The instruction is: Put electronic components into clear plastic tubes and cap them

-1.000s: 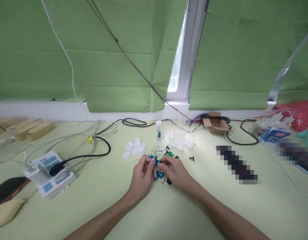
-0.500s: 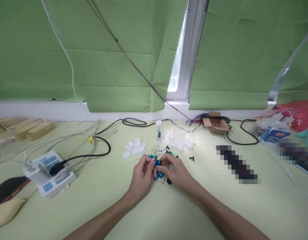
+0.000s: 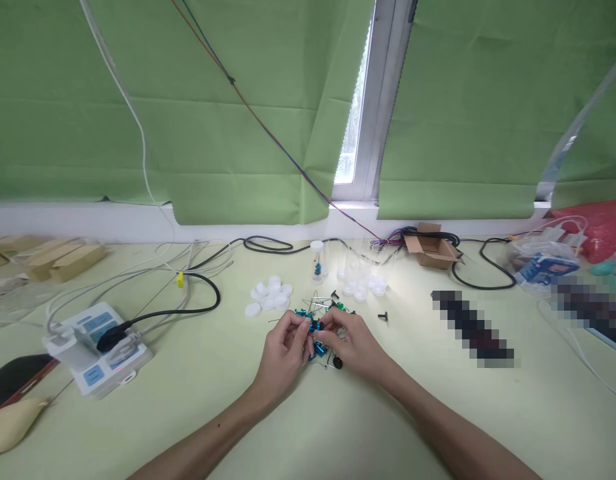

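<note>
Between the fingertips of both hands is a small blue-and-black metal part (image 3: 316, 325), whose exact kind I cannot make out. My left hand (image 3: 283, 350) pinches it from the left, and my right hand (image 3: 355, 341) pinches its dark end from the right. Beneath and around the fingers lies a loose pile of small blue parts (image 3: 320, 349), thin bent wires and black pieces, partly hidden by the hands. A black round piece (image 3: 337, 363) rests beside the right thumb. Just beyond the pile stands a clear tube with a white cap (image 3: 317, 245), with a blue part inside.
White round caps (image 3: 273, 301) lie behind my left hand. More clear tubes (image 3: 359, 270) stand at the back with caps around them. A black T-shaped piece (image 3: 383, 317) lies to the right. Further out are a power strip with plugs (image 3: 95, 347), cables and an open cardboard box (image 3: 433, 255).
Both hands keep their hold on the blue-and-black part in nearly the same place. The view has shifted very slightly; nothing else visibly differs.
</note>
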Demonstrator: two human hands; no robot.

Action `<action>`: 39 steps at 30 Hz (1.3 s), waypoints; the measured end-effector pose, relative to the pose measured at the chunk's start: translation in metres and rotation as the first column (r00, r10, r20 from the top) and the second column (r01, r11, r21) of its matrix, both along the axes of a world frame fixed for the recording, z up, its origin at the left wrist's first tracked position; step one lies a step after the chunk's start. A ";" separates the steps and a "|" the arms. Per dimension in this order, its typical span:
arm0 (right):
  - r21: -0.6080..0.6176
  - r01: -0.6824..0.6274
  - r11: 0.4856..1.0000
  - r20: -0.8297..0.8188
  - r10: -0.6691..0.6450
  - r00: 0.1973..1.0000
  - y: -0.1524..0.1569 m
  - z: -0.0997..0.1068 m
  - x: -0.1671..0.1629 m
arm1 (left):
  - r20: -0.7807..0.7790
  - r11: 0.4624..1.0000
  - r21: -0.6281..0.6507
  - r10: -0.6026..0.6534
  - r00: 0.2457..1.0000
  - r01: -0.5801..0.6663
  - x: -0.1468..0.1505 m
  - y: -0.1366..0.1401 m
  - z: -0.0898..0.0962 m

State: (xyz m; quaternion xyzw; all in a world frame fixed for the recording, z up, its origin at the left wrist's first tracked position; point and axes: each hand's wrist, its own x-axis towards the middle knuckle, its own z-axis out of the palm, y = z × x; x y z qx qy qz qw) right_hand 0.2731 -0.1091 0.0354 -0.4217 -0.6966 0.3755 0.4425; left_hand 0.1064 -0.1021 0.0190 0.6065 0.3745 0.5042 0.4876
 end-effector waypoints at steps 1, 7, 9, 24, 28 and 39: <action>0.002 -0.001 1.000 -0.002 0.001 1.000 0.000 0.000 0.000 | -0.001 1.000 0.000 -0.001 1.000 0.001 0.000 0.000 0.000; -0.016 0.031 0.999 -0.013 -0.031 0.999 -0.001 0.001 -0.004 | -0.045 0.999 0.021 0.027 0.999 -0.026 0.000 0.001 -0.002; -0.014 0.042 0.999 -0.006 -0.042 0.999 -0.001 0.001 -0.005 | -0.079 0.999 0.027 0.039 0.996 -0.037 0.000 0.002 -0.003; 0.093 0.021 0.995 0.073 -0.028 0.997 0.001 -0.002 -0.002 | -0.184 0.986 0.138 0.117 0.976 -0.092 -0.003 0.002 -0.001; 0.101 0.065 0.993 0.050 -0.070 0.996 0.002 0.000 -0.001 | -0.164 0.988 0.134 0.103 0.981 -0.081 -0.003 0.002 0.002; 0.002 0.184 0.983 -0.171 -0.181 0.968 0.006 0.004 0.004 | -0.260 0.977 0.210 0.013 0.966 0.043 -0.007 0.000 -0.001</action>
